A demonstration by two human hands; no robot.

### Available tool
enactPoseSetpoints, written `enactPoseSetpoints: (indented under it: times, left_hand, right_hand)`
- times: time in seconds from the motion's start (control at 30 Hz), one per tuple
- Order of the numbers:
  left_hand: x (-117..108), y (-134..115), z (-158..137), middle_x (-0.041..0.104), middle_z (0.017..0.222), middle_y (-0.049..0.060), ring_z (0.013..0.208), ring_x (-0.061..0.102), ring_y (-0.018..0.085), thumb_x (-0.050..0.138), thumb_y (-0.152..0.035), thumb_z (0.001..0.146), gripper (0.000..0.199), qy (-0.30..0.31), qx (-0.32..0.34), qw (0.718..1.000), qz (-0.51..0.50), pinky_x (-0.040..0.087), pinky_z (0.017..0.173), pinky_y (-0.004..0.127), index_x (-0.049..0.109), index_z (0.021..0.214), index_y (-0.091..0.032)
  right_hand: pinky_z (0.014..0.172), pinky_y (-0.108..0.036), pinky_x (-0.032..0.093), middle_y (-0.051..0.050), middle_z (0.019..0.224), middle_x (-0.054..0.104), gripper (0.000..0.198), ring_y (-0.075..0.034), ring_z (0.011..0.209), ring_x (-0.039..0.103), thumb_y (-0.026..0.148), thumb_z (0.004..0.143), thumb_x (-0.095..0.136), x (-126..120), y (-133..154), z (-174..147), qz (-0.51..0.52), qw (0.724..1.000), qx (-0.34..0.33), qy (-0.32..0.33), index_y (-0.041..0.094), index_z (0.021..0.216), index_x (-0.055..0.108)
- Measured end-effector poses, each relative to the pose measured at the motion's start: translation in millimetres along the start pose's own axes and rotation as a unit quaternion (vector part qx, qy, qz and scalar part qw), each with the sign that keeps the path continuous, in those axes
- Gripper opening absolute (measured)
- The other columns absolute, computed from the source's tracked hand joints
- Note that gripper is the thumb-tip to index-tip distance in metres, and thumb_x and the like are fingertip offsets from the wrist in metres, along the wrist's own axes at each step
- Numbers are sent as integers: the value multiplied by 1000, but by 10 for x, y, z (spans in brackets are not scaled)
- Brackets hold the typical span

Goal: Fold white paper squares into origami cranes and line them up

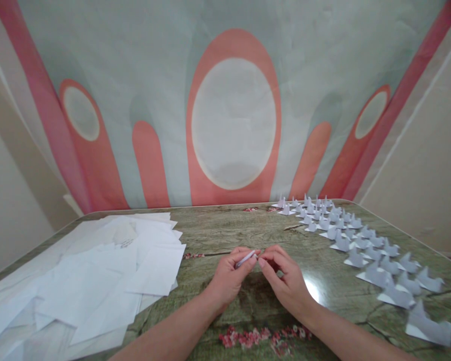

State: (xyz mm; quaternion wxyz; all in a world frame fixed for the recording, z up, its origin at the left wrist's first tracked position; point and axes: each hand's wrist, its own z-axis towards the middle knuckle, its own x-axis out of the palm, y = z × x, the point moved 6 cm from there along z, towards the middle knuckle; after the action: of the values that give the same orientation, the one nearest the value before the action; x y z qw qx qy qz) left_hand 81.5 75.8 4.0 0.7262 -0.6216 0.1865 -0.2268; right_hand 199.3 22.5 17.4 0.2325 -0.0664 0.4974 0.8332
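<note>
Paper point(245, 259), white and folded small, pokes out of the left hand point(230, 277), whose curled fingers grip it and hide most of its shape. The right hand point(284, 278) bends close at its tip, thumb and finger nearly together; I cannot tell if they pinch it. Loose sheets point(93, 281) on the tabletop point(218, 228) run out of view; paper birds point(374, 274) overlap.

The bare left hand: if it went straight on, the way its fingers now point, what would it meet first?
Probably the bare right hand, close ahead of the small folded white paper that the left hand holds; one view leaves the exact gap unclear.
</note>
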Motion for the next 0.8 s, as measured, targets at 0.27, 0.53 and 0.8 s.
enactPoseSetpoints:
  times: [0.27, 0.53, 0.8]
  left_hand:
    - [9, -17, 2, 55, 92, 4, 91, 50, 18, 58, -33, 81, 27, 24, 12, 1000, 13, 36, 86, 28, 67, 104, -21]
    - [14, -16, -2, 55, 93, 5, 93, 49, 18, 57, -33, 82, 28, 41, 16, 999, 18, 36, 86, 29, 66, 107, -22]
    - [-26, 109, 4, 62, 105, 5, 97, 53, 20, 65, -36, 75, 37, -5, -47, 999, -19, 38, 87, 29, 65, 107, -19]
  right_hand:
    - [64, -26, 40, -3, 80, 52, 16, -15, 73, 51, 28, 86, 50, 11, -53, 16, 38, 999, 19, 6, 19, 78, 59]
    - [56, -25, 38, -3, 81, 53, 18, -13, 65, 47, 32, 86, 51, 33, -120, 13, 81, 995, 48, 17, 19, 77, 58]
    - [61, -26, 39, -1, 73, 49, 19, -14, 68, 48, 30, 86, 50, 5, -101, 34, 51, 998, 34, 11, 19, 73, 57]
